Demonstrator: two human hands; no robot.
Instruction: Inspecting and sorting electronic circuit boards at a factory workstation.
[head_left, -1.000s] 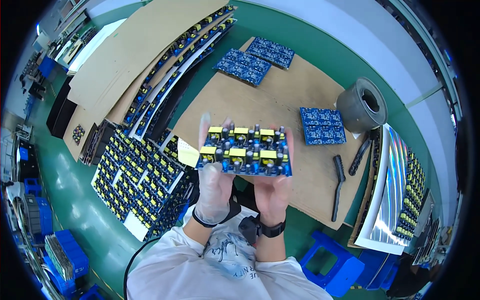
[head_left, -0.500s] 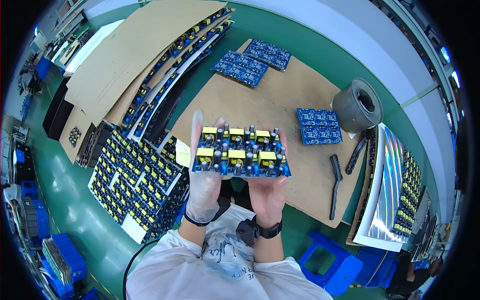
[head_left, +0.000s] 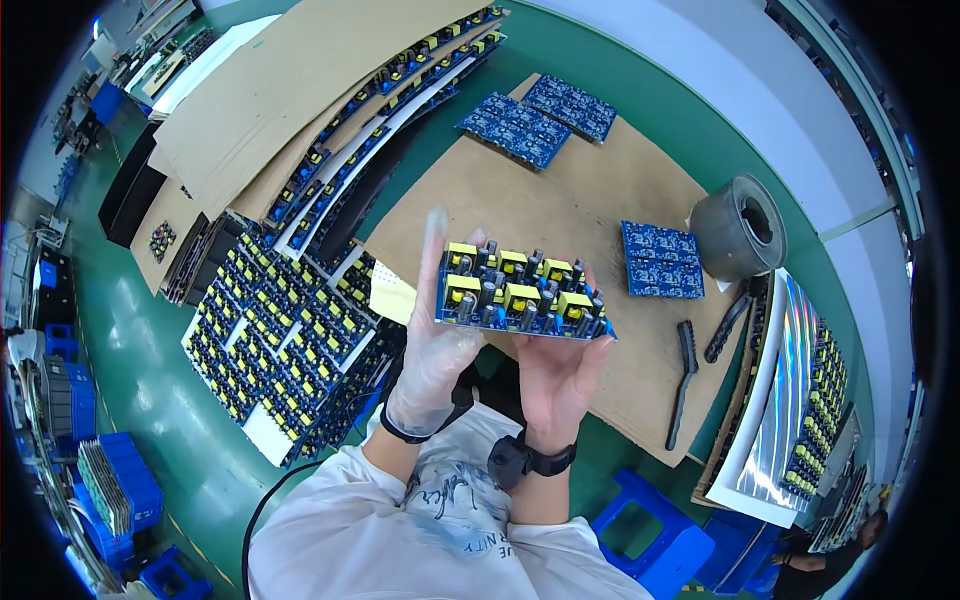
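Green flooring surrounds my white-shirted lap, and above it my left hand [head_left: 432, 345], in a clear thin glove, and my bare right hand [head_left: 556, 372] close their fingers on a blue circuit board panel with yellow blocks and dark cylinders [head_left: 522, 296], held up level. Beyond lies the brown cardboard-covered counter [head_left: 560, 215] with bare blue circuit boards [head_left: 660, 260], a grey tape roll [head_left: 738, 226] and stacked populated panels [head_left: 270, 340] at my left.

The blue circuit panel [head_left: 520, 295] with its yellow parts has tipped: its left end now sits higher and its right end lower, where a second ago it was held nearly level. The gloved left hand [head_left: 435, 340] has stretched one finger up past the panel's far left corner.
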